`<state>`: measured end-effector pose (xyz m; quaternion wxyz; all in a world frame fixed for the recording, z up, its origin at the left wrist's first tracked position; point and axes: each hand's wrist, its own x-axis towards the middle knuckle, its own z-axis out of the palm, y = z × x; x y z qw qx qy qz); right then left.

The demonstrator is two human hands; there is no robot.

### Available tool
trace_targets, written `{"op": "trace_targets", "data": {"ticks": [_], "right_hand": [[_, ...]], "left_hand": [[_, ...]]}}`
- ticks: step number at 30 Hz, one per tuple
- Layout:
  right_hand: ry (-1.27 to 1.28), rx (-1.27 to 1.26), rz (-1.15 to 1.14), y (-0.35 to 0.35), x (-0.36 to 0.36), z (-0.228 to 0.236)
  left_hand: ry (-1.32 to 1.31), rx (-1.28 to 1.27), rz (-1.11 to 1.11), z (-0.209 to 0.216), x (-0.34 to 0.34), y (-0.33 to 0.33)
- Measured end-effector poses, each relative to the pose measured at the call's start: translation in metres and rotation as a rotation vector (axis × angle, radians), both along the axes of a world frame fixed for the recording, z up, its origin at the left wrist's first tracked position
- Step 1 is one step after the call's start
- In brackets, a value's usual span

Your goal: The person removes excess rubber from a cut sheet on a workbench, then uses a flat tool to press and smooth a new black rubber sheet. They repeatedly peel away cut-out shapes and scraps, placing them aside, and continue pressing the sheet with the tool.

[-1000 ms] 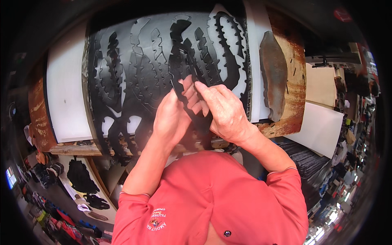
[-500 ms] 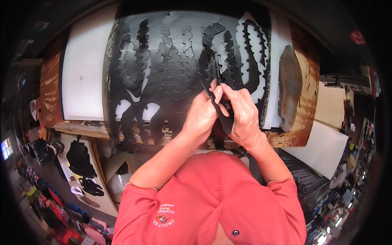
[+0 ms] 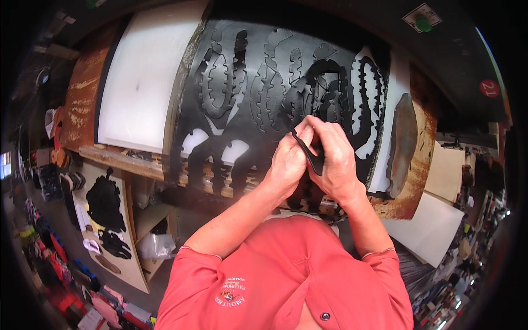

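In front of my chest, both hands hold a black cut leather-like piece [image 3: 314, 161] over the near part of the worktable. My left hand [image 3: 288, 166] pinches one side of it, and my right hand [image 3: 337, 157] has its fingers closed on the other, with the fingertips close together. The piece stands on edge between the palms, partly hidden by the fingers. Beyond the hands lies a black sheet [image 3: 223, 129] with curved, notched outlines cut through it. Several cut shapes still sit within the sheet, and white board shows through the gaps.
A white board [image 3: 148, 82] covers the table's left side. A long brown piece with a notched edge [image 3: 400, 146] lies at the right. Black cut pieces [image 3: 105, 203] rest on a low stand at left. Overhead, a dark machine beam carries a green button [image 3: 423, 23].
My hands have drawn closer together around the black piece, which has turned and shows narrower between them. The whole view has shifted, so the table appears tilted and farther right.
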<state>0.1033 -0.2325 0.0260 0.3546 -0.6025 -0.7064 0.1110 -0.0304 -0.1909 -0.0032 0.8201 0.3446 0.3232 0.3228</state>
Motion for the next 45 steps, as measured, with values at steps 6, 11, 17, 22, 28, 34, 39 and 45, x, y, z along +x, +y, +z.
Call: {"op": "trace_targets", "data": {"ticks": [6, 11, 17, 22, 28, 34, 39, 45], "right_hand": [[0.052, -0.229, 0.003, 0.006, -0.022, 0.031], [-0.353, 0.081, -0.366, 0.026, -0.029, 0.051], [-0.454, -0.041, -0.164, 0.02, -0.07, 0.023], [-0.034, -0.36, -0.19, 0.02, -0.109, -0.001], [-0.894, -0.077, -0.027, 0.008, -0.104, 0.006], [-0.232, -0.253, -0.539, 0.024, -0.121, -0.023], [-0.257, -0.182, -0.508, 0.026, -0.111, -0.039], [0.073, -0.315, -0.421, 0.032, -0.088, -0.041]], "left_hand": [[-0.156, -0.287, 0.103, -0.005, -0.022, 0.021], [-0.179, -0.418, 0.02, 0.001, -0.045, 0.038], [-0.332, -0.36, -0.077, -0.011, -0.068, 0.041], [-0.118, -0.252, -0.16, -0.022, -0.081, 0.047], [-0.216, -0.299, -0.384, -0.009, -0.086, 0.068], [-0.178, -0.271, -0.358, -0.006, -0.082, 0.053], [-0.145, -0.14, -0.376, -0.015, -0.081, 0.051], [-0.042, -0.01, -0.41, -0.023, -0.085, 0.064]]}}
